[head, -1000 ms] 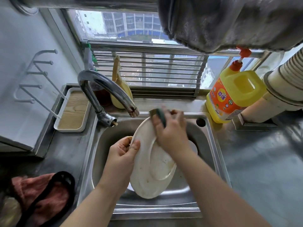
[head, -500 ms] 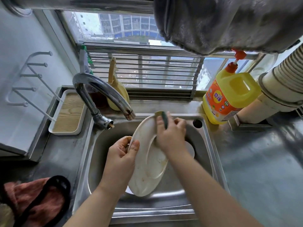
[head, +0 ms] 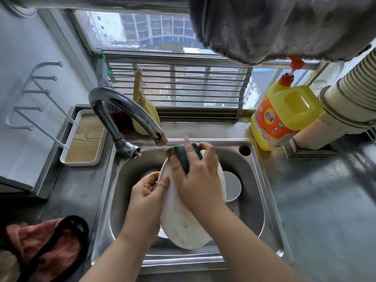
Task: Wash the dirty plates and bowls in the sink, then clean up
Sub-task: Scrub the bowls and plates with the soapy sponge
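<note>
A large white oval plate [head: 181, 224] with brown smears stands tilted on edge in the steel sink [head: 262, 192]. My left hand [head: 146, 194] grips the plate's left rim, thumb on the front. My right hand [head: 195, 176] holds a green and yellow sponge [head: 183, 157] against the plate's upper part. Another white dish [head: 232, 186] lies in the basin behind the plate, mostly hidden. A further dish edge [head: 161, 234] shows under the plate.
The chrome faucet [head: 124, 110] arches over the sink's back left. A yellow detergent jug [head: 284, 117] stands at the back right. A white tray [head: 85, 139] sits left of the sink, a pink cloth [head: 40, 245] at the front left. Grey cloth [head: 284, 27] hangs overhead.
My right hand with the sponge slid left across the plate's top. The plate has turned more edge-on, and the view moved slightly.
</note>
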Motion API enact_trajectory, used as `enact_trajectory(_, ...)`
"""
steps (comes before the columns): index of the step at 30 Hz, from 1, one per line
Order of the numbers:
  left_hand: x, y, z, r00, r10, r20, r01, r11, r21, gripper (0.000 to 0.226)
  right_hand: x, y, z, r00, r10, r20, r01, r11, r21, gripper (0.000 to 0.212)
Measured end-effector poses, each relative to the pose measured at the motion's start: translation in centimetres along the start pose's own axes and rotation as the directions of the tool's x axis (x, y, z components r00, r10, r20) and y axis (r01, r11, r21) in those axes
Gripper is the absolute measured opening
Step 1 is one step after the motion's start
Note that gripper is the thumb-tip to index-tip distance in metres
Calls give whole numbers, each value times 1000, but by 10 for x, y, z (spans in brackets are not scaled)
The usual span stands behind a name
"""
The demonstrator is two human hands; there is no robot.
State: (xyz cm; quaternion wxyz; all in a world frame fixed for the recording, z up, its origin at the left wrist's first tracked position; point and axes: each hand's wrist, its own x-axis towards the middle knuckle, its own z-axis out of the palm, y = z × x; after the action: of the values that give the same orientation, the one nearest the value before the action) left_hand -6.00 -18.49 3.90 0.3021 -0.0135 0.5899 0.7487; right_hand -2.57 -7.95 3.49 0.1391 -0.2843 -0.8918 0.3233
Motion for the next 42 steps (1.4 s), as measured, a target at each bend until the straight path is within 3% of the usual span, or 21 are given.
enact_trajectory(2, -3, -1, 0, 999, 3, -39, -3, 1000, -10, 19, 27, 26, -2, 974, 226, 21, -227, 969, 94, 60)
enact_trajectory(4, -6, -2, 1, 997, 26, -74, -27, 999, -18, 24, 42, 55, -5, 863, 492, 113, -504, 840, 199, 59)
enact_trajectory(6, -9, -2, 0, 994, 49, -96, -50, 999, -12, 29, 37, 79, 3, 746, 635, 202, -666, 711, 223, 58)
enact_trajectory(8, -13, -4, -2, 991, 60, -121, -63, 998, -17, 25, 23, 101, 21, 656, 689, 309, -753, 568, 331, 59)
enact_trajectory(10, -18, -6, -5, 989, 56, -136, -59, 998, -16, 17, 10, 112, 34, 560, 664, 496, -813, 324, 484, 67)
enact_trajectory(11, -22, -8, -7, 991, 46, -129, -49, 999, -19, 19, 7, 113, 37, 536, 633, 559, -818, 225, 529, 65)
enact_trajectory(12, -25, -9, -9, 993, 30, -114, -34, 999, -33, 20, 6, 113, 38, 558, 608, 565, -796, 200, 571, 58)
enact_trajectory(14, -28, -6, -14, 999, -22, -44, 20, 999, -46, 21, 10, 112, 35, 670, 563, 485, -705, 277, 653, 45)
enact_trajectory(18, -11, 18, -27, 967, -191, 171, 165, 974, 153, 30, 30, 101, -3, 876, 364, 316, -480, 607, 633, 46)
enact_trajectory(21, 13, 35, -27, 950, -239, 201, 190, 953, 237, 31, 39, 73, -32, 936, 111, 334, -265, 846, 462, 45)
enact_trajectory(24, 27, 40, -21, 955, -224, 196, 192, 967, 170, 28, 43, 43, -42, 968, -6, 250, -37, 985, 167, 53)
enact_trajectory(29, 20, 22, -10, 975, -187, 119, 175, 979, 103, 19, 5, 15, -12, 960, -271, 70, 278, 952, -124, 63)
enact_trajectory(31, 14, 15, -9, 989, -117, 92, 106, 988, 109, 18, 15, 24, -10, 976, -196, 97, 205, 974, -100, 65)
enact_trajectory(34, 8, 8, -7, 997, -33, 67, 21, 987, 161, 22, 48, 43, -18, 974, 197, 114, -201, 979, 24, 59)
enact_trajectory(36, 9, 8, -4, 998, -7, 59, -2, 989, 148, 23, 37, 31, -11, 988, 140, 64, -141, 990, 5, 60)
enact_trajectory(39, 7, 9, -3, 998, 1, 59, -5, 997, 74, 20, -9, 0, 6, 980, -199, -34, 197, 979, -45, 64)
enact_trajectory(41, 4, 8, -7, 999, -2, 54, -1, 998, 59, 24, 6, 11, 6, 985, -174, -8, 174, 984, -42, 65)
enact_trajectory(42, 3, 8, -9, 999, 1, 44, -4, 998, 69, 27, 24, 21, 3, 998, -51, 30, 51, 998, -21, 63)
